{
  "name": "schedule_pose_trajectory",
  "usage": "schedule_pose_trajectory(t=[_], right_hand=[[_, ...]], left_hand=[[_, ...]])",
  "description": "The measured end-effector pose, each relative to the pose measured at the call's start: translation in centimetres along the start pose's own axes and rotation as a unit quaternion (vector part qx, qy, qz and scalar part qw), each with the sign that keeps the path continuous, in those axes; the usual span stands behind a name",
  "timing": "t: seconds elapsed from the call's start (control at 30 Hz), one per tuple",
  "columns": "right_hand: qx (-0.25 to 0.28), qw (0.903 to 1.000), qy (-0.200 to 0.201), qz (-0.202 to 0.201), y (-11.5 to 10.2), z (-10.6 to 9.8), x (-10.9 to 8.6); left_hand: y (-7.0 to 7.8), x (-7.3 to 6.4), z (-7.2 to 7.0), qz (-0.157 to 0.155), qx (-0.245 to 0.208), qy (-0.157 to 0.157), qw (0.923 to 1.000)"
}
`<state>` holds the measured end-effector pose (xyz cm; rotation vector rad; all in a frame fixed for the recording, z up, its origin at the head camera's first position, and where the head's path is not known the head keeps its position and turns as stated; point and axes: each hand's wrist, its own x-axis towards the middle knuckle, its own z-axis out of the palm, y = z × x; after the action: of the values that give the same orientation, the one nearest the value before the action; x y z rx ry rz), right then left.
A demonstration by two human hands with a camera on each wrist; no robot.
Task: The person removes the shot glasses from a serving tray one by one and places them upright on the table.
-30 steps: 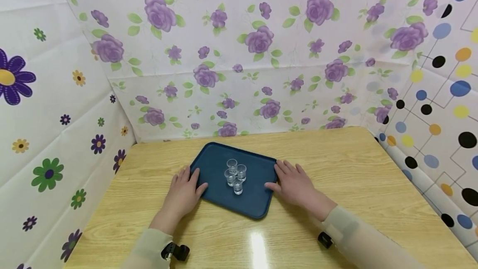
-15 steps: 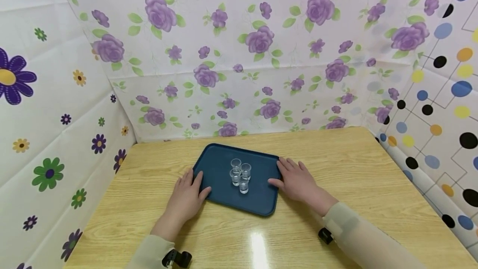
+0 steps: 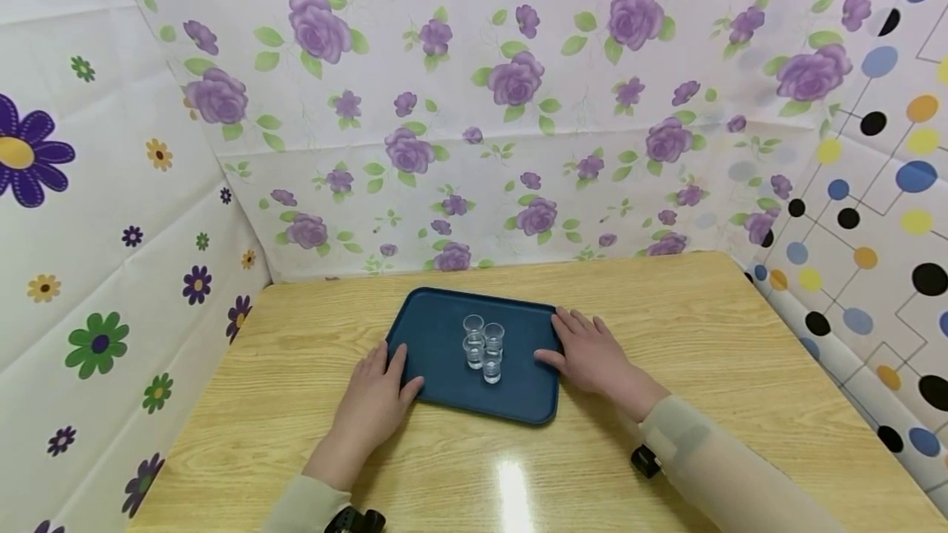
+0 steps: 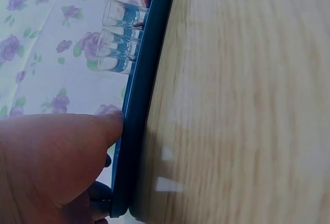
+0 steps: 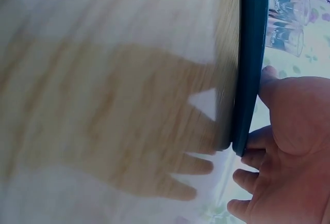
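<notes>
A dark blue tray lies on the table at a slight angle. Several small clear shot glasses stand clustered near its middle. My left hand rests along the tray's left side, its thumb over the near left rim. On the opposite side, my right hand lies against the right end with fairly straight fingers, thumb over the rim. From the left wrist, the thumb touches the tray's edge, with glasses beyond. In the right wrist view, spread fingers show, some past the tray's corner.
The light wooden table extends around the tray. Behind it hangs a purple-flowered cloth; a daisy-patterned sheet stands on the left and a dotted one on the right. Black wrist cameras sit below the wrists.
The tray has slid slightly right and turned counterclockwise, so its long edges lie straighter along the table. The glasses have shifted right with it. Both hands have moved along with the tray.
</notes>
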<state>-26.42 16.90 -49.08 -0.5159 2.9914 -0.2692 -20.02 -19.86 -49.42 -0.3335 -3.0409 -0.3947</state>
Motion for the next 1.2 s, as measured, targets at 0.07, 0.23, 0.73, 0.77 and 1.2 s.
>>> schedule_pose_trajectory(t=[0.07, 0.23, 0.73, 0.77, 1.2], right_hand=[[0.001, 1.0, 0.001, -0.001, 0.0, -0.1, 0.0], [0.003, 1.0, 0.005, -0.004, 0.1, -0.3, 0.1], [0.007, 0.9991, 0.019, -0.037, 2.0, 0.2, 1.3], [0.009, 0.9989, 0.02, -0.041, 2.1, 0.0, 1.4], [0.032, 0.9966, 0.02, -0.074, 5.3, 1.9, 3.9]], left_hand=[[0.2, -0.2, 0.0, 0.001, -0.001, 0.003, 1.0], [0.6, -0.4, 0.0, -0.002, -0.005, -0.001, 1.0], [1.7, -0.8, 0.0, -0.008, -0.015, 0.006, 0.9998], [1.7, -0.9, 0.1, -0.007, -0.014, 0.005, 0.9999], [2.2, -1.4, 0.3, -0.004, -0.008, 0.002, 1.0]])
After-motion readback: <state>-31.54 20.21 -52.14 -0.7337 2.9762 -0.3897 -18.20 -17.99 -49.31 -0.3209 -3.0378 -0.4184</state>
